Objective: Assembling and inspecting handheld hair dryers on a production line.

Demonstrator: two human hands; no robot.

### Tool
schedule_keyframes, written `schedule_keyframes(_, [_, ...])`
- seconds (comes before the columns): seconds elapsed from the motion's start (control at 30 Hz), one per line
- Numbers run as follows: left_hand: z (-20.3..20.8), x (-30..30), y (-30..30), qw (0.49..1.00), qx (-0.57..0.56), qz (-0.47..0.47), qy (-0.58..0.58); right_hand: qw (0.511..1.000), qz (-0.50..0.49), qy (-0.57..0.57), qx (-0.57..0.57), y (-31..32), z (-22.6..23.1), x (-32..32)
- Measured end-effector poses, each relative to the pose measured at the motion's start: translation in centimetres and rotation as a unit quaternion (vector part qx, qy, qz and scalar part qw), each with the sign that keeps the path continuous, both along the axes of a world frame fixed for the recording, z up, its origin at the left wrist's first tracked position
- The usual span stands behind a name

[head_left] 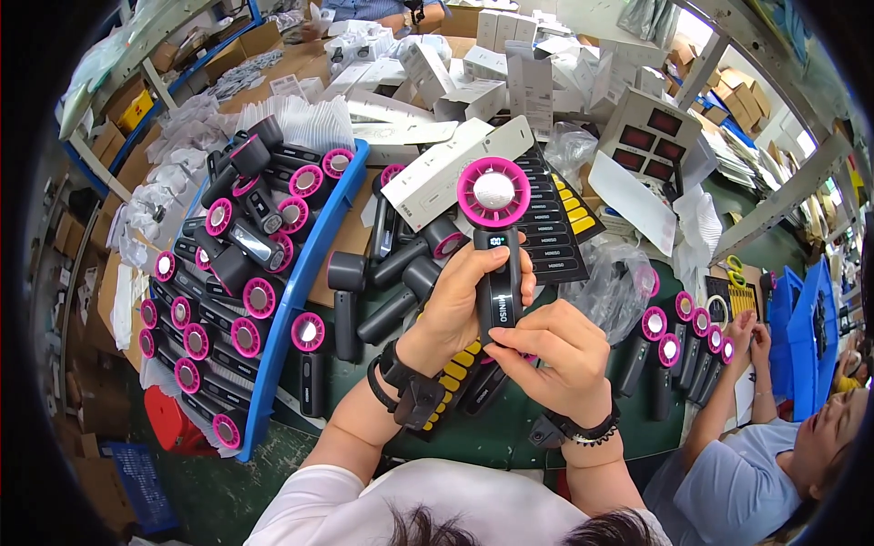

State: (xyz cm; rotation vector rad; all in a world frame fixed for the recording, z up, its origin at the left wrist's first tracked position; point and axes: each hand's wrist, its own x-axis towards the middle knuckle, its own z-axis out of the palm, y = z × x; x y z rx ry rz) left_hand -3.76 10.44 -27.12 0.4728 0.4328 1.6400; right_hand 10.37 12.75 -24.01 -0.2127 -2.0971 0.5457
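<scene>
Two hands (510, 328), round-headed glossy fan (496, 232)

The handheld fan's (496, 238) lower handle is hidden inside the left hand (460, 305) and behind the right hand (557, 355). A co-worker (774, 473) at lower right is cut by the picture's edge. Boxes (510, 68) far back are too small to tell apart.

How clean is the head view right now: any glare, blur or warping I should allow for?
Head view: bright, even light; the handheld fan between the left hand and right hand is sharp. Glare whitens the fan's hub and the windows at upper right. Fisheye bends the blue tray edge and shelf frames, with a black rim at the corners; edge detail is squeezed.
</scene>
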Motion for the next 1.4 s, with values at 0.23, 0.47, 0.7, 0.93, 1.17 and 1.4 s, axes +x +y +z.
schedule_keyframes(0.23, [-0.2,-0.3,-0.3,1.0,-0.002,0.01,0.016,1.0,0.012,-0.007,-0.001,-0.1,-0.1,-0.4])
schedule_keyframes(0.47, [-0.5,0.0,-0.3,1.0,-0.008,-0.006,0.016,1.0,-0.011,-0.028,-0.002,-0.8,0.0,0.1])
schedule_keyframes(0.7, [0.0,-0.2,-0.5,0.999,0.002,0.008,0.041,1.0,-0.009,-0.017,0.004,-0.3,-0.4,0.0])
schedule_keyframes(0.93, [-0.1,-1.1,-1.2,0.998,0.015,0.009,0.066,1.0,-0.004,-0.016,0.003,-0.9,0.1,-1.0])
schedule_keyframes(1.17, [-0.2,-0.7,-1.4,0.997,0.022,-0.02,0.067,0.999,-0.023,-0.031,-0.003,-1.6,0.5,-0.3])
schedule_keyframes(1.4, [-0.2,-0.8,-1.1,0.997,0.014,-0.028,0.064,0.999,-0.025,-0.03,-0.009,-1.2,0.6,0.1])
